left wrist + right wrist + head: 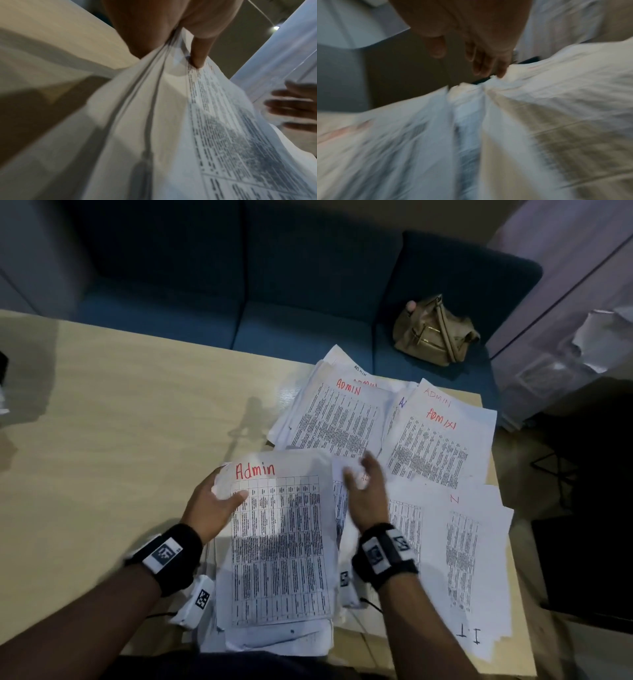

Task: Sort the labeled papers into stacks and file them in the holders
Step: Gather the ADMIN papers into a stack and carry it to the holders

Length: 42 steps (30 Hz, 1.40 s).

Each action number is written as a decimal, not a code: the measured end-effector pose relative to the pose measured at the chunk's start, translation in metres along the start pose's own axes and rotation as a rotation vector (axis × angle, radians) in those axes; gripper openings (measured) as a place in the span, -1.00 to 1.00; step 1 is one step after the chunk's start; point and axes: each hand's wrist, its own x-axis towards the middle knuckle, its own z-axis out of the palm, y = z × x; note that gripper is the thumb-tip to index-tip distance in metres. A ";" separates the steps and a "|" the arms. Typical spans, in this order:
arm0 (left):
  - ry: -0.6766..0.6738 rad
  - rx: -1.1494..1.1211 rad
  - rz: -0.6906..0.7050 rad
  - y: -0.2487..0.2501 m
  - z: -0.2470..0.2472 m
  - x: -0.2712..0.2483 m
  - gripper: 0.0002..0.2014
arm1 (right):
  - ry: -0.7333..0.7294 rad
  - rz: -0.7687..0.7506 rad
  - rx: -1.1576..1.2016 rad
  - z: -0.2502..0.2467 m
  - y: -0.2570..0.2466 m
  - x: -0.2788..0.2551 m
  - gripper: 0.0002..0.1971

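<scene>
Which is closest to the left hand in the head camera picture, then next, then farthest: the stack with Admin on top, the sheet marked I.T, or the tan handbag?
1. Admin stack: held in the left hand.
2. I.T sheet: on the table, near right.
3. Tan handbag: on the blue sofa, far right.

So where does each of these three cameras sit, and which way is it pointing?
Head: worn on the person's head, looking down at the table strewn with papers; both forearms, the left hand and the right hand show.
Left wrist: on the left wrist, looking along the palm at the Admin stack it pinches; its thumb shows.
Right wrist: on the right wrist, looking down on blurred papers; its fingers show.
Shared: head and left wrist both show the Admin stack and the right hand.
</scene>
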 end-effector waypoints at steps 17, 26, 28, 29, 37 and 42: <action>-0.125 0.180 -0.086 -0.011 0.001 -0.011 -0.46 | 0.330 0.568 -0.507 -0.101 0.105 -0.011 -0.21; -0.097 0.227 -0.046 -0.010 -0.002 -0.012 -0.47 | 0.332 0.523 -0.351 -0.143 0.119 -0.007 -0.61; -0.083 0.217 -0.054 -0.011 0.000 -0.012 -0.54 | 0.438 0.560 -0.474 -0.163 0.127 -0.009 -0.62; -0.071 0.206 -0.063 -0.011 0.002 -0.012 -0.58 | 0.452 0.579 -0.529 -0.171 0.135 -0.011 -0.62; -0.042 0.269 -0.099 -0.014 0.010 -0.009 -0.63 | 0.497 0.558 -0.547 -0.179 0.150 -0.018 -0.64; -0.051 0.311 -0.109 -0.012 0.010 -0.009 -0.64 | 0.475 0.511 -0.230 -0.174 0.146 -0.019 -0.56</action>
